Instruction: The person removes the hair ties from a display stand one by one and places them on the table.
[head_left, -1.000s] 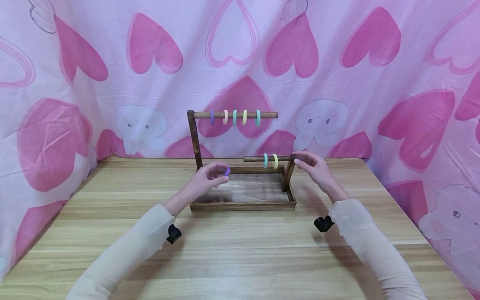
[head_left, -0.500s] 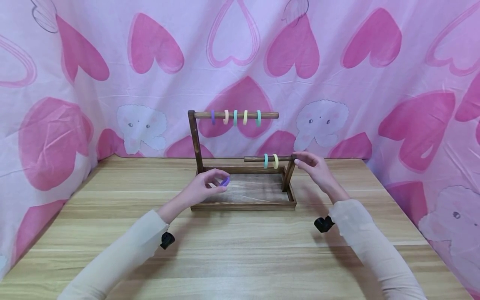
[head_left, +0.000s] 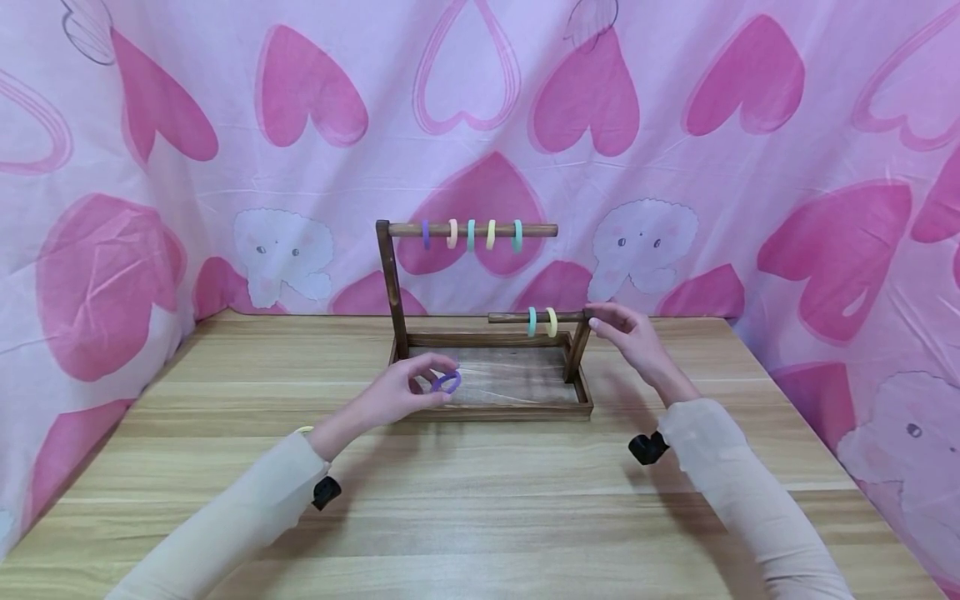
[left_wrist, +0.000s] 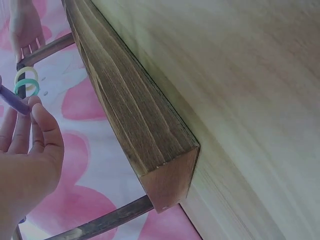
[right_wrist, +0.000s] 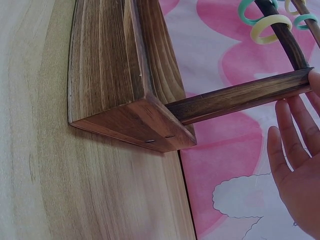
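My left hand (head_left: pixel 397 390) pinches a purple ring (head_left: pixel 447 382) between thumb and fingertips, over the front left of the wooden rack (head_left: pixel 487 411). In the left wrist view the purple ring (left_wrist: pixel 15 101) appears nearly edge-on. At the rack's right, my right hand (head_left: pixel 632 340) holds the top of the short post (head_left: pixel 576 354) between thumb and fingers. The right wrist view has the fingers of this hand (right_wrist: pixel 302 165) against the post's upper end. On the low bar hang a mint ring (head_left: pixel 532 322) and a yellow ring (head_left: pixel 552 322).
Along the rack's tall upper bar (head_left: pixel 540 230) hang several purple, pink, mint and yellow rings. Part of a yellow ring (head_left: pixel 304 429) shows on the table behind my left wrist. A pink heart-patterned cloth (head_left: pixel 480 100) stands behind the wood-grain table (head_left: pixel 480 517).
My left hand has moved down and slightly left with the purple ring, which has turned to show its opening. A yellow arc now shows beside the left wrist. The right hand has stayed put.
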